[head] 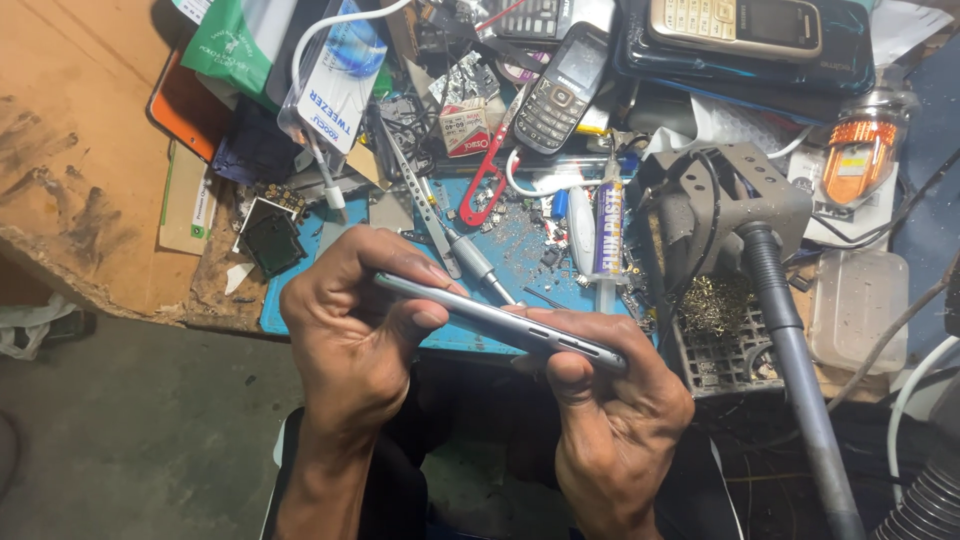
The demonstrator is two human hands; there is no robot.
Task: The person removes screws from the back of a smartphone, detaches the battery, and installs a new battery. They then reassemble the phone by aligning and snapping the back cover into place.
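Above cluttered blue mat, left hand and right hand grip closed on slim phone.

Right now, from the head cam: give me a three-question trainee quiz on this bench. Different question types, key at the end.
1. True or false: the grey phone is held edge-on by both the left hand and the right hand.
2. Multiple choice: what lies on the blue mat just beyond the hands? A) a hammer B) a screwdriver C) a paintbrush
3. Fill in: the handles of the scissors near the dark keypad phone are coloured ____.

Key
1. True: each hand pinches one end, with the side buttons showing near the right hand.
2. B
3. red
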